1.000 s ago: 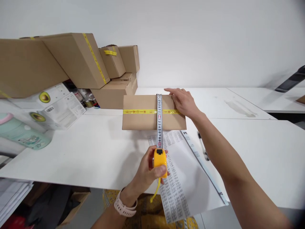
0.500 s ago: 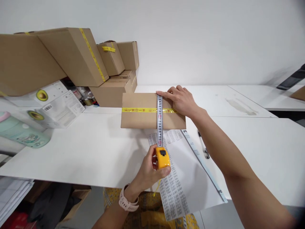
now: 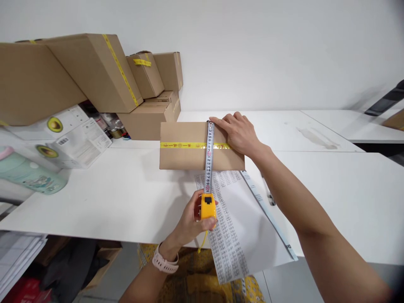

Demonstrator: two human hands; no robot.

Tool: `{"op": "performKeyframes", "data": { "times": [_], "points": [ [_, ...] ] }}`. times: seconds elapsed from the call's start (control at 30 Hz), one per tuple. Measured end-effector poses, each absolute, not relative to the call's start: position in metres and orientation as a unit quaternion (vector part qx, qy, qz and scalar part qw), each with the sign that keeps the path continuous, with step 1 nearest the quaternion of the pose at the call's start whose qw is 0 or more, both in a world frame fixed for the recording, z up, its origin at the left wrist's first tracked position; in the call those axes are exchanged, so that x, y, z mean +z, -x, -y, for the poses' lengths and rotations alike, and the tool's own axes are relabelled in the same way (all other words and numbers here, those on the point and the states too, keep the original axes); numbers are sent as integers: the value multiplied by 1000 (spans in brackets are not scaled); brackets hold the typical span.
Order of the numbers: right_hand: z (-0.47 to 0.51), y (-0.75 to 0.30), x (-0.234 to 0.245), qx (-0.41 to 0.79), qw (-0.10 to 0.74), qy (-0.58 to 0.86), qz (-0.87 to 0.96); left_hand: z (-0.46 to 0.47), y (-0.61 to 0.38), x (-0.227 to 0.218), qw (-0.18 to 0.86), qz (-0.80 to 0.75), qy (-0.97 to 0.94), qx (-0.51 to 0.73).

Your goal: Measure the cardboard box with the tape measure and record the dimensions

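A cardboard box (image 3: 186,158) with a strip of yellow printed tape across its top stands on the white table. My left hand (image 3: 192,221) is closed around a yellow tape measure (image 3: 208,207) just in front of the box. Its metal blade (image 3: 208,162) runs out across the box top to the far edge. There my right hand (image 3: 238,130) holds the blade's end with the index finger, the other fingers curled over the box; the thumb is hidden. Under the tape measure lies a large printed sheet (image 3: 249,227), hanging over the table's front edge.
Several cardboard boxes (image 3: 97,71) are stacked at the left against the wall. White cartons with avocado pictures (image 3: 72,139) and a mint-green bottle (image 3: 34,174) stand below them. A pen (image 3: 271,199) lies beside my right forearm. The white table (image 3: 126,202) extends to both sides.
My left hand has swung the tape measure slightly left, so the blade now slants a little across the box. My right index finger still holds its far end.
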State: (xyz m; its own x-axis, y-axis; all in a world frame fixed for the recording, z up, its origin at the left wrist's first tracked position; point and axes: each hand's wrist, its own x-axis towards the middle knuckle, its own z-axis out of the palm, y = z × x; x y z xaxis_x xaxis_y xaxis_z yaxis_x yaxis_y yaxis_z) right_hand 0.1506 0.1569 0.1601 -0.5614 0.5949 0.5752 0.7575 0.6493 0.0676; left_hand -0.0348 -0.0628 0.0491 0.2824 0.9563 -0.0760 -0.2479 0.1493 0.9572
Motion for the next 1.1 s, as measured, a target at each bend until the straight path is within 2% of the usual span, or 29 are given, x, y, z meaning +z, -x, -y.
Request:
{"op": "performKeyframes", "data": {
  "times": [0.2, 0.4, 0.6, 0.7, 0.8, 0.97, 1.1],
  "points": [
    [-159, -150, 157, -161, 288, 387, 861, 65, 37, 50, 660, -373, -458, 463],
    [-125, -144, 144, -143, 349, 439, 815, 92, 41, 52, 619, -349, -486, 509],
    [-61, -145, 88, -129, 338, 389, 847, 116, 39, 38, 611, -430, -528, 405],
    [-39, -162, 83, -44, 392, 413, 821, 123, 35, 37, 591, -444, -573, 354],
    [-26, -188, 104, 101, 479, 475, 731, 128, 33, 39, 564, -463, -625, 279],
    [-7, -225, 132, 276, 533, 479, 640, 130, 31, 37, 529, -449, -694, 191],
    [18, -224, 112, 346, 544, 448, 619, 129, 27, 35, 556, -479, -651, 194]
  ]
}}
